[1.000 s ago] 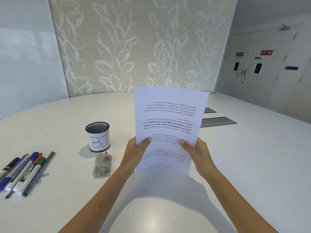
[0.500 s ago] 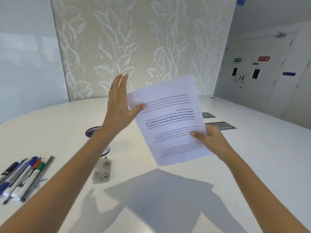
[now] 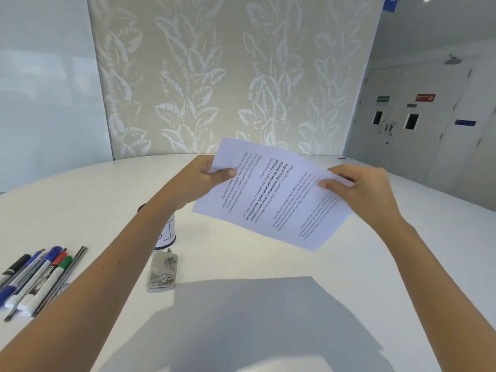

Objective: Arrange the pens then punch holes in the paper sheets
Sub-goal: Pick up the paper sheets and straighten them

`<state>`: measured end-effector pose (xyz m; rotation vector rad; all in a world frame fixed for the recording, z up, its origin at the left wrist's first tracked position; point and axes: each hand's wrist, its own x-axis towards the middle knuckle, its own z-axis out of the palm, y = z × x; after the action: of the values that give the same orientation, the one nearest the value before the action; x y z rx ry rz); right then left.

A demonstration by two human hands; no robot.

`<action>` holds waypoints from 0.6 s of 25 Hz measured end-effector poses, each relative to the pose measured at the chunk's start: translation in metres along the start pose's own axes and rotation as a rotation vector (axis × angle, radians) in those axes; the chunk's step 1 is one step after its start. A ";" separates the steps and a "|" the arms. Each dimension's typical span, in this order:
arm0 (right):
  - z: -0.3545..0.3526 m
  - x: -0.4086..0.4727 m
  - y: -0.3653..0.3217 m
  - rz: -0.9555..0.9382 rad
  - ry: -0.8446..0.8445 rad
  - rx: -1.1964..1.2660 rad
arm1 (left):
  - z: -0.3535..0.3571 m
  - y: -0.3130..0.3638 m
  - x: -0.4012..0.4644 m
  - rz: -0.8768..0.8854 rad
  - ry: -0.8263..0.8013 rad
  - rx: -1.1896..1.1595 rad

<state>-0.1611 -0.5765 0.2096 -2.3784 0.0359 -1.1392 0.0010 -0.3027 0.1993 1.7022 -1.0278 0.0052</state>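
Paper sheets (image 3: 271, 194), printed with text that runs sideways to the viewer, hang in the air above the white worktop (image 3: 268, 264), held up by both hands and tilted so the far left corner sits highest. The left hand (image 3: 204, 178) pinches the left short edge: its thumb lies on the printed face and its fingers curl behind, so this grip is closed on the paper. The right hand (image 3: 359, 189) takes the opposite edge the same way, thumb on top and fingers curled round the margin, this grip likewise closed on the paper. How many sheets are in the stack cannot be told.

Taking the paper as the landmark, everything else lies below and to its left. A cylindrical pen cup (image 3: 167, 232) with a white hand-lettered label stands on the worktop under the left forearm, which hides most of it. Just nearer the viewer than the cup lies a small metal hole punch (image 3: 162, 272), flat on the worktop and apart from the paper. Farther left of the paper, near the edge of view, a row of pens and markers (image 3: 35, 277) lies side by side on the worktop, with black, blue, red and green caps; they touch one another and point away from the viewer at a slant. Directly beneath the paper, its large grey shadow falls across the worktop.
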 end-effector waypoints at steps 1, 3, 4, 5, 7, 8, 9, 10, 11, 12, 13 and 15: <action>-0.004 0.000 0.004 0.015 0.073 0.033 | 0.000 -0.006 -0.003 -0.005 0.045 -0.073; -0.007 -0.003 0.017 0.088 0.189 0.184 | 0.001 -0.019 -0.008 -0.018 0.106 -0.217; -0.008 -0.005 0.023 0.137 0.208 0.299 | 0.003 -0.026 -0.011 -0.023 0.122 -0.268; -0.006 -0.007 0.028 0.190 0.196 0.442 | 0.006 -0.031 -0.014 -0.031 0.134 -0.312; 0.002 -0.014 0.038 0.296 0.120 0.712 | 0.013 -0.040 -0.019 -0.061 0.147 -0.400; 0.008 -0.018 0.044 0.340 0.076 0.785 | 0.018 -0.043 -0.021 -0.081 0.149 -0.439; 0.015 -0.023 0.049 0.363 0.040 0.823 | 0.024 -0.046 -0.023 -0.101 0.154 -0.462; 0.023 -0.028 0.052 0.370 0.023 0.838 | 0.030 -0.048 -0.024 -0.123 0.168 -0.466; 0.031 -0.032 0.055 0.370 0.027 0.840 | 0.035 -0.050 -0.025 -0.144 0.191 -0.460; 0.037 -0.037 0.058 0.372 0.047 0.841 | 0.041 -0.052 -0.027 -0.162 0.217 -0.452; 0.043 -0.041 0.060 0.377 0.071 0.842 | 0.046 -0.053 -0.028 -0.177 0.242 -0.445; 0.051 -0.049 0.066 0.398 0.100 0.837 | 0.054 -0.057 -0.032 -0.200 0.276 -0.434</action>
<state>-0.1431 -0.6010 0.1177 -1.4898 0.0509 -0.8464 -0.0089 -0.3232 0.1176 1.3524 -0.5974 -0.1025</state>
